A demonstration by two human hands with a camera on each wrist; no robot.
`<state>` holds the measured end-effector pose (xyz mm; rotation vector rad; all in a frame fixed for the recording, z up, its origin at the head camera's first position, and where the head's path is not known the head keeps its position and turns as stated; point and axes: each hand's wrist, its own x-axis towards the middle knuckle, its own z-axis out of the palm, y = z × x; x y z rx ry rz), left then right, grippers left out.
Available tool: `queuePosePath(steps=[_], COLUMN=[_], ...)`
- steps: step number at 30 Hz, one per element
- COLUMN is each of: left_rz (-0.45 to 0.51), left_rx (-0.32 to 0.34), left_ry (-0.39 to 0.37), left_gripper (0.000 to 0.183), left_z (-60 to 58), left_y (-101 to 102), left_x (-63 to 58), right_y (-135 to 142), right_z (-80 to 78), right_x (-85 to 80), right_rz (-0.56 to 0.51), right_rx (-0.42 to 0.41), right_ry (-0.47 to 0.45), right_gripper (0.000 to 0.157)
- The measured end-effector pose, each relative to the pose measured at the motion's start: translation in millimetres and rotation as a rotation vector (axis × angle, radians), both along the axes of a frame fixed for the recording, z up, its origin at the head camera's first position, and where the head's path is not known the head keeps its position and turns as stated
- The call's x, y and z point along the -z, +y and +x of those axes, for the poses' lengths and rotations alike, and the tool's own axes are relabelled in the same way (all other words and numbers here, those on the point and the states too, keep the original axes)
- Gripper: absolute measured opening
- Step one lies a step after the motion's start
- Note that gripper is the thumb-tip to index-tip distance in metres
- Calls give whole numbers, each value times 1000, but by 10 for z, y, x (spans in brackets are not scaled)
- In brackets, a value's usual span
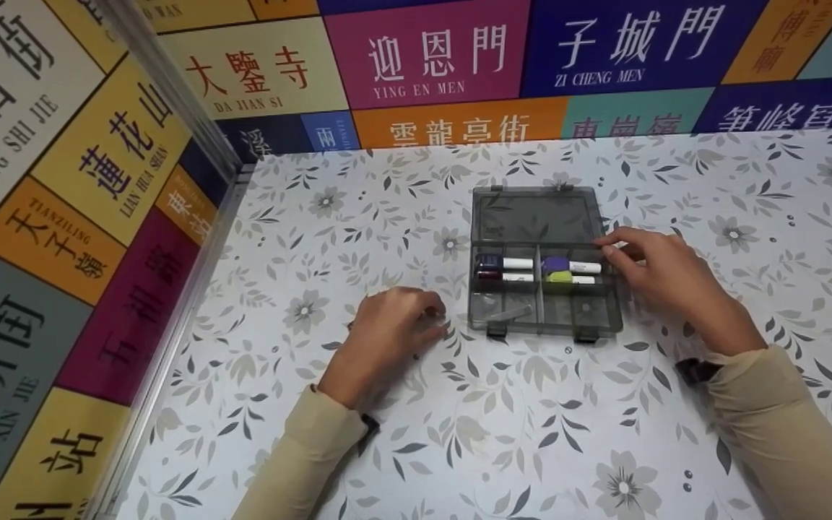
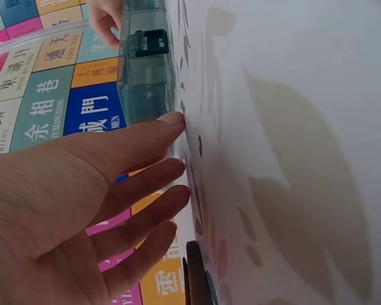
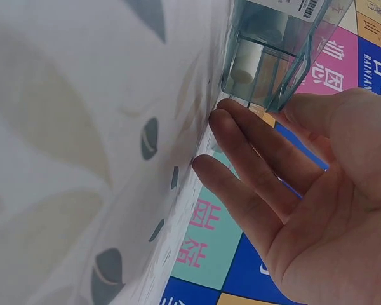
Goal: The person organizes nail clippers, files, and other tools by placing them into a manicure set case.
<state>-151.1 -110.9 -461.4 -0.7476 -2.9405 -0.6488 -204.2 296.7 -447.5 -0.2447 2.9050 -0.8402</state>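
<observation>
A smoky clear plastic compartment box (image 1: 542,289) stands on the table, its lid (image 1: 537,213) laid back behind it. Small bottles that look like nail polish lie in its rear compartments: dark blue (image 1: 489,263), dark red (image 1: 490,276), purple (image 1: 555,264) and yellow-green (image 1: 559,276), all with white caps. My right hand (image 1: 665,278) pinches the box's right edge near the hinge with thumb and forefinger; its other fingers (image 3: 254,159) stay loose below. To the left of the box, my left hand (image 1: 391,328) hovers low by the table, fingers relaxed and holding nothing.
A floral cloth (image 1: 503,448) covers the table. Panels with printed signs stand at the back (image 1: 430,58) and along the left side (image 1: 113,166). Beside the left hand's little finger a thin dark object (image 2: 195,273) shows. Two dark latches (image 1: 586,334) hang from the box's front.
</observation>
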Motion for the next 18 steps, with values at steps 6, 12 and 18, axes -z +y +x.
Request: queuePosePath(steps=[6,12,18], left_rz=[18,33,60], left_rx=[12,19,0], left_ry=[-21,-14,3], left_gripper=[5,8,21], left_z=[-9,-2,6], left_y=[16,20,-4], left_x=[11,22,38], right_y=[-4,-2,-8], right_z=[6,9,7], right_x=[2,12,9], right_rz=[8,3,-3], right_rx=[5,9,12], right_ry=[-5,-9,-11], right_gripper=[41,42,42])
